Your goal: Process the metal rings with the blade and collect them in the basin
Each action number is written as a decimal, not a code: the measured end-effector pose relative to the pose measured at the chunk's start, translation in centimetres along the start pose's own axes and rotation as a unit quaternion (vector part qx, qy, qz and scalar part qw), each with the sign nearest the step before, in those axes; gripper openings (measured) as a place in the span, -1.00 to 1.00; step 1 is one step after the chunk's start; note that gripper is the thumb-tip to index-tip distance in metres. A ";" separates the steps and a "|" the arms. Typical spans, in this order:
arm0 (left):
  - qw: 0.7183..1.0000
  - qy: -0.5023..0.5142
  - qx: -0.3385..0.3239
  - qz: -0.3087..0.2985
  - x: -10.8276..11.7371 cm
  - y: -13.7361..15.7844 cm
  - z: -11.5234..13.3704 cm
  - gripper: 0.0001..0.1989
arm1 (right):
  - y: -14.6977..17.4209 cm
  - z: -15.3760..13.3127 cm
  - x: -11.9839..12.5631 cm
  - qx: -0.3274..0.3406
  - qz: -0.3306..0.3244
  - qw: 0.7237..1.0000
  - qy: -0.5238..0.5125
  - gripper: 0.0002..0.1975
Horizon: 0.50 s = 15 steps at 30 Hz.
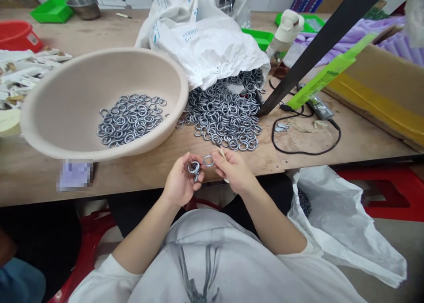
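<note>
Several grey metal rings rest in my left hand, its fingers curled round them. My right hand pinches a single metal ring between thumb and finger, held level beside the left fingertips. Something pale, perhaps tape, shows at the right thumb and fingers. Just beyond my hands a heap of loose rings spills from a white sack onto the table. To the left stands a large beige basin with a smaller pile of rings on its bottom.
A dark slanted post rises right of the heap, with a green strip beside it. A black cable loops on the wooden table. A cardboard box is at right; an open white bag hangs below the edge.
</note>
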<state>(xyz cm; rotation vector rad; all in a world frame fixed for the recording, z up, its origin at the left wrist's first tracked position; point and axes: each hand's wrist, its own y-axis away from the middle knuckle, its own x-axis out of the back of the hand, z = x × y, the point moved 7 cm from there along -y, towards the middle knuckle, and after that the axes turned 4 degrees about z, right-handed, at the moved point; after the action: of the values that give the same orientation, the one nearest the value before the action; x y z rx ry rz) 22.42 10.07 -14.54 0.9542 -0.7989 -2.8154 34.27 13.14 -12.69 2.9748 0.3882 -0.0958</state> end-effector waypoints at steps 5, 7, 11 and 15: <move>0.984 -0.107 -0.140 -0.008 -0.5 0.1 -0.1 -0.51 | 0.7 -0.2 -1.9 -0.001 0.019 0.999 -0.045 -0.48; 0.983 -0.109 -0.149 -0.015 -0.7 0.4 -0.1 -0.49 | 1.1 -0.8 -1.4 0.055 0.055 0.997 -0.013 -0.50; 0.993 -0.065 -0.096 -0.023 -1.1 0.8 -0.2 -0.45 | 2.6 -2.8 -1.1 0.216 0.062 0.961 0.163 -0.56; 0.995 -0.048 -0.086 -0.026 -1.3 1.1 -0.1 -0.45 | 3.5 -3.4 -1.6 0.271 0.035 0.917 0.291 -0.54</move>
<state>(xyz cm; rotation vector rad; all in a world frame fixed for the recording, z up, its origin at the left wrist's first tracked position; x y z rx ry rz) 23.44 9.38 -13.36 0.8306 -0.5349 -2.9352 33.78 9.93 -8.79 3.5089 0.3570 0.8445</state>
